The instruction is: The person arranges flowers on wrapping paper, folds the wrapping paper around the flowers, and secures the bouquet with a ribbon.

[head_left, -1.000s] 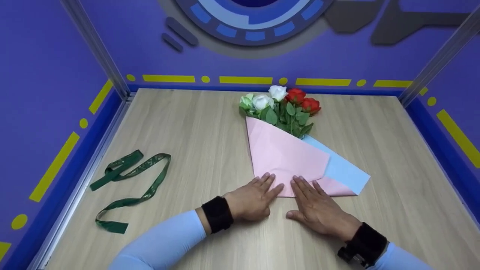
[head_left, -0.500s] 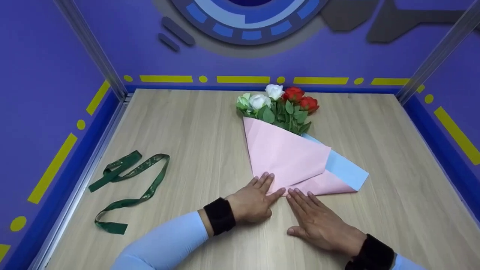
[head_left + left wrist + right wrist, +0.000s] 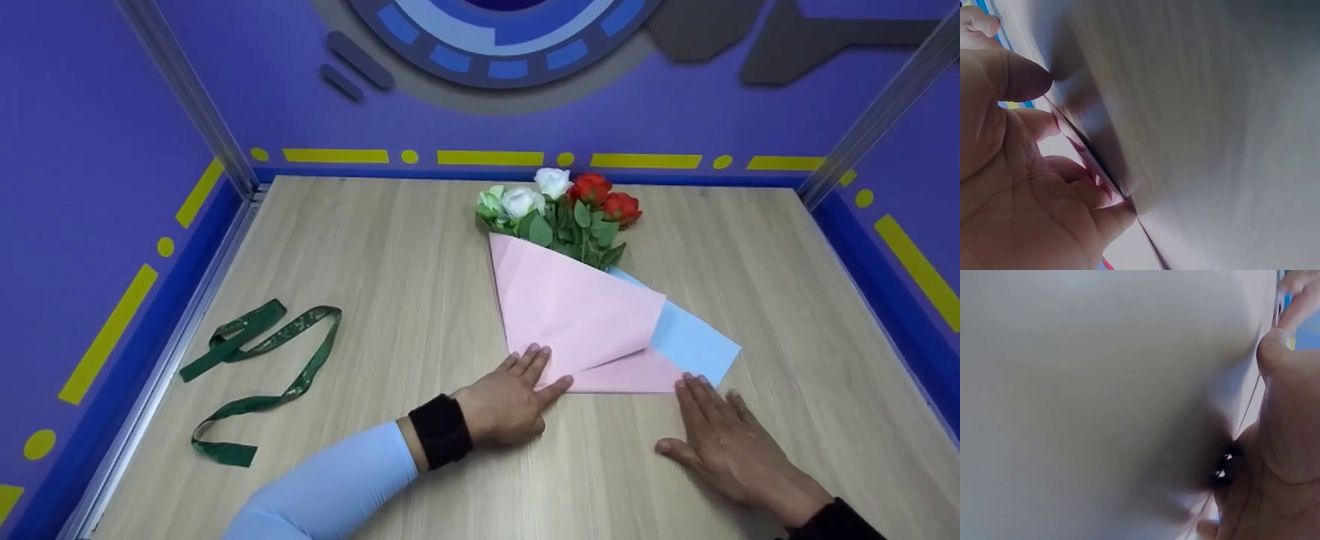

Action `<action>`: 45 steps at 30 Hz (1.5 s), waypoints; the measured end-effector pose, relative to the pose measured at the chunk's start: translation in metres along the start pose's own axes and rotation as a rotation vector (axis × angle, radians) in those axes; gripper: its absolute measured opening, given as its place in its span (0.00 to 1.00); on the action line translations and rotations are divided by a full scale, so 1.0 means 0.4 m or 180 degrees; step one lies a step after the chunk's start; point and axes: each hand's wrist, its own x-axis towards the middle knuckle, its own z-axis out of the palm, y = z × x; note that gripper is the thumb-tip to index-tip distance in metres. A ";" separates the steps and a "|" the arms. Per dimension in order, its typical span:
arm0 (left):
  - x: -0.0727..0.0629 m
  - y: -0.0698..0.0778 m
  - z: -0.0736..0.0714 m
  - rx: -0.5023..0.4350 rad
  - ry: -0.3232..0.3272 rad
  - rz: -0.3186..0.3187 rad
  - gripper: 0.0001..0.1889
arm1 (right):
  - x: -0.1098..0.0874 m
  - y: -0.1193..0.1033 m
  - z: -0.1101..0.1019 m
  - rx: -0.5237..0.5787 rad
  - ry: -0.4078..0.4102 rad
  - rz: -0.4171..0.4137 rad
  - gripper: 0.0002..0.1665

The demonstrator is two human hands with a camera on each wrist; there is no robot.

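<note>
A bouquet of white and red artificial roses lies at the table's far middle, its stems covered by folded wrapping paper, pink outside and light blue inside. My left hand rests with extended fingers on the paper's lower left corner. In the left wrist view, the left fingertips lie along the paper's edge. My right hand lies flat, palm down, with its fingertips at the paper's lower right edge, beside the blue corner. Part of its fingers is in dark shadow in the right wrist view.
A green patterned ribbon lies loosely curved on the left of the wooden table. Blue-purple panels with yellow marks stand along the back and both sides, joined by metal corner posts.
My right hand has slid rightward along the paper's lower edge, from beside the left hand to the right corner. The overlapping pink flap's right corner sits slightly higher. My left hand stays in place.
</note>
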 end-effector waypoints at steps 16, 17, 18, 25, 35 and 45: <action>-0.003 0.003 -0.021 -0.0094 0.0115 -0.0018 0.42 | 0.130 0.042 -0.079 0.0647 0.0369 0.1359 0.65; -0.002 0.003 -0.022 -0.0117 0.0135 -0.0027 0.43 | 0.138 0.039 -0.079 0.0710 0.0339 0.1391 0.66; -0.001 0.002 -0.024 -0.0127 0.0153 -0.0032 0.44 | 0.145 0.039 -0.078 0.0774 0.0313 0.1406 0.66; 0.018 0.000 -0.039 0.0319 0.0551 0.0081 0.32 | 0.150 0.062 -0.072 0.0675 0.0382 0.1357 0.62; 0.032 -0.010 -0.048 0.0661 0.0780 0.0109 0.23 | 0.166 0.101 -0.093 0.0853 0.0074 0.1440 0.59; 0.037 -0.012 -0.047 0.0604 0.0865 0.0136 0.22 | 0.176 0.085 -0.080 0.1235 0.0414 0.1056 0.20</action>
